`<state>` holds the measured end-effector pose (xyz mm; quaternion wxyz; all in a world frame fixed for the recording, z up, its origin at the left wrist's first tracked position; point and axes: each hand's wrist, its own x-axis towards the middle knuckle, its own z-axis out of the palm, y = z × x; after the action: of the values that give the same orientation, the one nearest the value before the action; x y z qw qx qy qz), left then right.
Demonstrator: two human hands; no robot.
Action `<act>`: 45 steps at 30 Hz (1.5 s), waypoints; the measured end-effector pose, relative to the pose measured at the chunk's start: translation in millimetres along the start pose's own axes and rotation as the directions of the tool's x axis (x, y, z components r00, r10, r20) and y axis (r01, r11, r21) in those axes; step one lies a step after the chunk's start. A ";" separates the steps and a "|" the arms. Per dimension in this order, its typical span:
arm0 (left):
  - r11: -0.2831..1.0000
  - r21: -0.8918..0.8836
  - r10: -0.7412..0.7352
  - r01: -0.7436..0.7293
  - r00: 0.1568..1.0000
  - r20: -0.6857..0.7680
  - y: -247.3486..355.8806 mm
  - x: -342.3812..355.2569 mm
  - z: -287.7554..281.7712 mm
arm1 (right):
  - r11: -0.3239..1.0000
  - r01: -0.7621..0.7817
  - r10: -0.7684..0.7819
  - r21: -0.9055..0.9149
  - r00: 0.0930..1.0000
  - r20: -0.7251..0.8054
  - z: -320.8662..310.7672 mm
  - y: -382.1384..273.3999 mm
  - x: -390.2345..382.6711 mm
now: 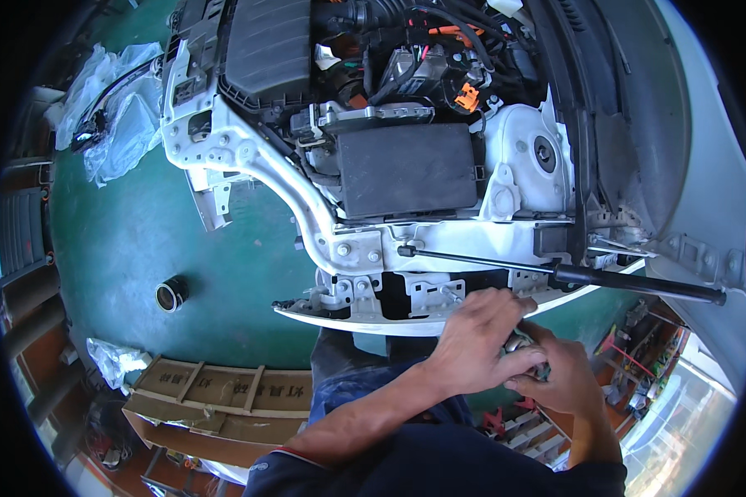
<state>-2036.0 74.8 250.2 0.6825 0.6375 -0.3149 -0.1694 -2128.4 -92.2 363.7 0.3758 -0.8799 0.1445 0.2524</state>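
My hands meet just outside the car's white fender (389, 325). My left hand (482, 335) is closed, its fingers bent over the fender's upper edge and its thumb reaching toward the other hand. Beside it, my right hand (562, 369) is curled with its thumb and fingers pressed in. Between them shows a small, shiny, metallic-looking thing (518, 342), mostly covered by the fingers; its kind cannot be made out. Just beyond the hands, a bolt (449, 293) sticks out of a white bracket on the body rail (464, 242).
A black gas strut (638, 282) slants over the rail to the raised hood (680, 124). Inside the engine bay sits a black box cover (410, 170). On the green floor are a dark cylindrical can (171, 293), plastic sheeting (128, 108) and a long cardboard box (215, 389).
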 end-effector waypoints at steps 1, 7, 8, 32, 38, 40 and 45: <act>1.000 0.026 0.017 -0.016 1.000 -0.021 -2.7 -7.1 -3.8 | 0.991 0.027 -0.038 -0.134 0.996 -0.081 3.5 -10.5 1.8; 0.900 0.383 -0.137 0.207 0.970 -0.200 -15.6 -81.8 -54.7 | 0.958 0.186 -0.207 -0.218 0.975 -0.082 18.6 -43.3 21.8; 0.856 0.449 -0.163 0.255 0.959 -0.233 -21.5 -89.4 -64.8 | 0.954 0.194 -0.217 -0.229 0.973 -0.083 19.5 -43.9 25.0; 0.384 0.655 -0.894 0.651 0.439 0.087 -79.7 -10.3 -83.4 | 0.959 0.266 -0.282 -0.095 0.885 -0.370 16.7 4.7 -21.6; 0.285 0.705 -0.920 0.650 0.391 0.012 -76.3 -9.3 -76.3 | 0.947 0.317 -0.312 -0.043 0.883 -0.351 14.2 11.3 -3.9; 0.290 0.716 -0.913 0.635 0.408 0.009 -75.1 -5.3 -76.6 | 0.942 0.333 -0.320 -0.031 0.870 -0.376 16.2 9.9 0.1; 0.358 0.648 -0.888 0.672 0.460 0.014 -71.9 -15.5 -78.2 | 0.941 0.338 -0.312 -0.006 0.864 -0.395 17.4 6.4 -3.7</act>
<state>-1984.8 135.0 177.5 0.2218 0.8326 -0.1189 -0.4933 -2140.1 -83.5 351.8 0.4042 -0.9117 0.0740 0.0005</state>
